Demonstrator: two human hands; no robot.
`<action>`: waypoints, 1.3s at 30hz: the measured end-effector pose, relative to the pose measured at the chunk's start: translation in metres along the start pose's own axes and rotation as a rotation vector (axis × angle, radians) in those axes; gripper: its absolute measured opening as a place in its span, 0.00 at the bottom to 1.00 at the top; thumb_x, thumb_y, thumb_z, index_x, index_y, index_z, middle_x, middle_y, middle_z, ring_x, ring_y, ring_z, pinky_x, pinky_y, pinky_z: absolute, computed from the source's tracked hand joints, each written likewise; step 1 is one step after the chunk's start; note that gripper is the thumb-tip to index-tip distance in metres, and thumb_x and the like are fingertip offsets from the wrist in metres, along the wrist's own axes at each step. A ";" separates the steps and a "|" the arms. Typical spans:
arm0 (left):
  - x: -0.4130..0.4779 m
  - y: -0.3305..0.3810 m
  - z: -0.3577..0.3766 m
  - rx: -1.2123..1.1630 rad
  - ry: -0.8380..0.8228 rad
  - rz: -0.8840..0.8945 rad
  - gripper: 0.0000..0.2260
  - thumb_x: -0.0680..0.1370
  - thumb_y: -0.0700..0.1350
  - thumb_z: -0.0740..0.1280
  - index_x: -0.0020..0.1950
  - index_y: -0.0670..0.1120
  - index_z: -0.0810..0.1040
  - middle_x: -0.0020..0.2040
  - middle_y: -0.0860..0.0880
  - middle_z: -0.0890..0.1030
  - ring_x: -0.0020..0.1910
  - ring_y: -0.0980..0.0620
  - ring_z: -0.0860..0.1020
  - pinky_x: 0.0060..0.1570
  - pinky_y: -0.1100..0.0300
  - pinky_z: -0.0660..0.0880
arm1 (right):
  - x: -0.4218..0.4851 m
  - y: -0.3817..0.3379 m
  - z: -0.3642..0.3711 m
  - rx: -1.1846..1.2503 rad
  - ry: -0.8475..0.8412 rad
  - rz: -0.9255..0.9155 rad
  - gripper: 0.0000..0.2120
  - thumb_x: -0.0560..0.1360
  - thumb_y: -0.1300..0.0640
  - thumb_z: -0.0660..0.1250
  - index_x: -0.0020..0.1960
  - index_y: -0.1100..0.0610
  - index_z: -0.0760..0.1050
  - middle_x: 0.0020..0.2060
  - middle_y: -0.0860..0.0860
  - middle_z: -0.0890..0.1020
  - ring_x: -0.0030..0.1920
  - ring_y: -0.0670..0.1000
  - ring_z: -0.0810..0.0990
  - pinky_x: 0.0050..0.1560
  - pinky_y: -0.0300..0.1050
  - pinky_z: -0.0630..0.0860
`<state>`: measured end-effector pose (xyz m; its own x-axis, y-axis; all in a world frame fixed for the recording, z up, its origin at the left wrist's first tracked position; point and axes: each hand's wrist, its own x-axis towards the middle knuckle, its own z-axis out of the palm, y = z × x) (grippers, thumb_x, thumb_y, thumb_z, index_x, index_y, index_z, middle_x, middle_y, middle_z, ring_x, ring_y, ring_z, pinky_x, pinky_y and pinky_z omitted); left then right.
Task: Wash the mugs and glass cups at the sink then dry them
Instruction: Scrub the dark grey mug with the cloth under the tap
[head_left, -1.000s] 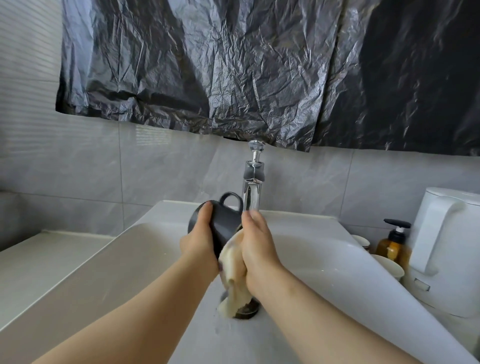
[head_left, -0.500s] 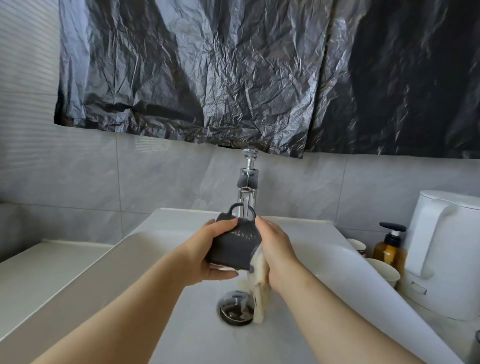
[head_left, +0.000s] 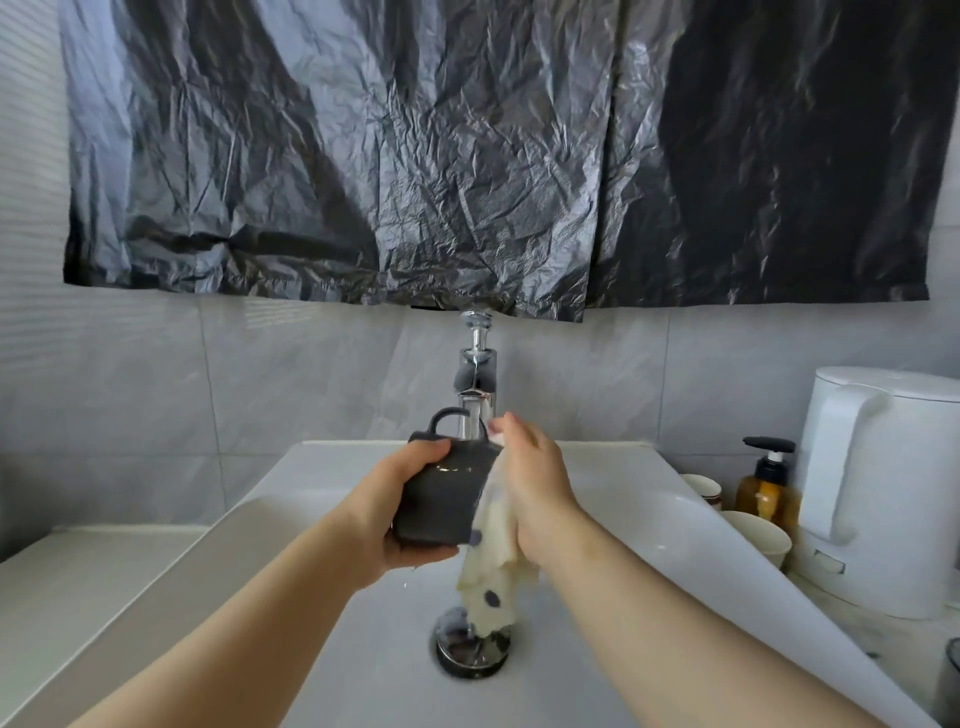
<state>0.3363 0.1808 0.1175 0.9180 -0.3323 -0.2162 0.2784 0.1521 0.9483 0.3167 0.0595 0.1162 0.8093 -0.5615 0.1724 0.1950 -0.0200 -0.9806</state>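
Observation:
A dark grey mug (head_left: 441, 493) is held over the white sink (head_left: 649, 519), its handle pointing up towards the tap (head_left: 477, 384). My left hand (head_left: 400, 499) grips the mug from the left, thumb on top and fingers underneath. My right hand (head_left: 535, 483) presses a cream cloth with dark dots (head_left: 493, 566) against the mug's right side; the cloth's end hangs down over the drain (head_left: 470, 647). I cannot tell whether water is running.
To the right of the sink stand a white kettle (head_left: 883, 488), an amber pump bottle (head_left: 766, 483) and two pale cups (head_left: 758, 535). A white ledge (head_left: 78, 582) lies on the left. Black plastic sheeting (head_left: 467, 156) covers the wall above.
The mug has turned from lying on its side with the handle to the right to handle-up. My right hand has slid the cloth from the mug's mouth to its right side.

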 end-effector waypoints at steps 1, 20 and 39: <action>0.000 -0.002 -0.002 0.002 -0.004 0.002 0.10 0.72 0.49 0.71 0.47 0.44 0.77 0.45 0.42 0.81 0.43 0.42 0.80 0.47 0.43 0.79 | 0.001 -0.002 0.001 0.060 -0.010 0.156 0.15 0.80 0.48 0.56 0.52 0.56 0.76 0.46 0.53 0.80 0.51 0.55 0.77 0.58 0.46 0.73; 0.005 -0.014 -0.005 -0.020 -0.044 0.061 0.21 0.69 0.48 0.74 0.60 0.46 0.75 0.55 0.41 0.80 0.50 0.41 0.80 0.43 0.41 0.80 | -0.002 0.015 -0.013 -0.343 0.036 0.195 0.21 0.79 0.46 0.56 0.56 0.63 0.76 0.53 0.59 0.80 0.57 0.62 0.77 0.60 0.51 0.74; 0.021 -0.017 -0.022 -0.221 -0.014 -0.026 0.18 0.73 0.58 0.67 0.50 0.44 0.76 0.34 0.42 0.83 0.26 0.46 0.81 0.27 0.58 0.78 | -0.014 0.010 -0.003 0.289 -0.442 0.172 0.15 0.74 0.67 0.55 0.59 0.66 0.71 0.49 0.59 0.75 0.46 0.54 0.75 0.45 0.47 0.72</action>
<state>0.3571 0.1914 0.0915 0.9061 -0.3512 -0.2358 0.3589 0.3432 0.8680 0.3058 0.0640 0.1037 0.9863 -0.1349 0.0954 0.1328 0.3043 -0.9433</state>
